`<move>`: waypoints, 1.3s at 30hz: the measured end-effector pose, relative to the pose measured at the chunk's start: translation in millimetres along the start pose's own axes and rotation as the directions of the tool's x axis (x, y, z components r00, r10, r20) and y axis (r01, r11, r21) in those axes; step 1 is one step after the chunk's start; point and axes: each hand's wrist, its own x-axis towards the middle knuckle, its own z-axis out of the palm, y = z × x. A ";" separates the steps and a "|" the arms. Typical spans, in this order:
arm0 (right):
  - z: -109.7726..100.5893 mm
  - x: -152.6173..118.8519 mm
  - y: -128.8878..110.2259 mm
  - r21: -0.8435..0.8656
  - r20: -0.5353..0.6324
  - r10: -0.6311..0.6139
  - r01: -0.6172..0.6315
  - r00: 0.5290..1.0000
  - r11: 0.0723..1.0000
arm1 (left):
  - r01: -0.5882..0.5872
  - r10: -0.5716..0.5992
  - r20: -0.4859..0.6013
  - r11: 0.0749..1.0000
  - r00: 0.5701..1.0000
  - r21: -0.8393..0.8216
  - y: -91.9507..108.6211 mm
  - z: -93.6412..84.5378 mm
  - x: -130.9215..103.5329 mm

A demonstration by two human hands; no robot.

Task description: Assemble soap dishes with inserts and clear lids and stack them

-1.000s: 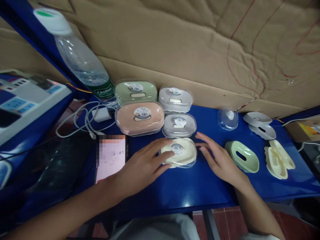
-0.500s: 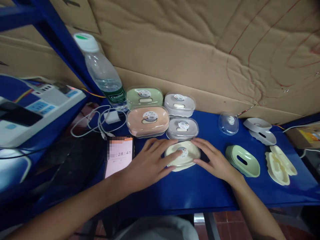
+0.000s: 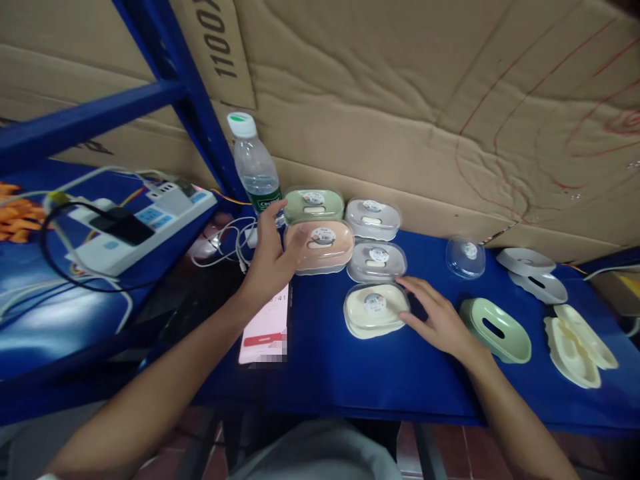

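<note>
My left hand (image 3: 270,257), thumb and forefinger apart, hovers over the left ends of a peach soap box (image 3: 337,257) and a green soap box (image 3: 327,208). Whether it touches either one I cannot tell. Open fingers of my right hand (image 3: 443,323) rest at the right edge of a cream soap box (image 3: 375,317), which has a clear lid and a round sticker. Behind that box stand a grey soap box (image 3: 387,267) and, farther back, another grey soap box (image 3: 385,227), both lidded.
At right lie a clear lid (image 3: 463,263), grey parts (image 3: 543,285), a green soap box part (image 3: 513,337) and cream parts (image 3: 570,357). On the left are a water bottle (image 3: 255,163), a phone (image 3: 265,337), a white cable (image 3: 225,233) and a power strip (image 3: 125,243). Cardboard (image 3: 375,87) lines the back.
My left hand has left the cream soap box and moved back and left to the peach and green boxes. My right hand stays beside the cream box. The view has shifted.
</note>
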 end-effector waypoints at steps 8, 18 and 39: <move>-8.3 -4.0 -10.5 0.007 0.123 0.043 -0.045 0.991 0.999 | 0.162 -0.150 0.061 0.948 0.987 -0.275 -29.5 11.2 12.3; -10.2 -7.5 -9.5 0.086 0.145 0.066 -0.079 0.987 0.993 | 0.143 -0.112 0.125 0.951 0.986 -0.275 -29.9 6.6 13.8; 27.5 -1.2 -35.0 0.191 -0.026 0.259 -0.249 0.966 0.949 | -0.441 0.256 0.834 0.897 0.489 -0.016 61.9 -21.0 -41.4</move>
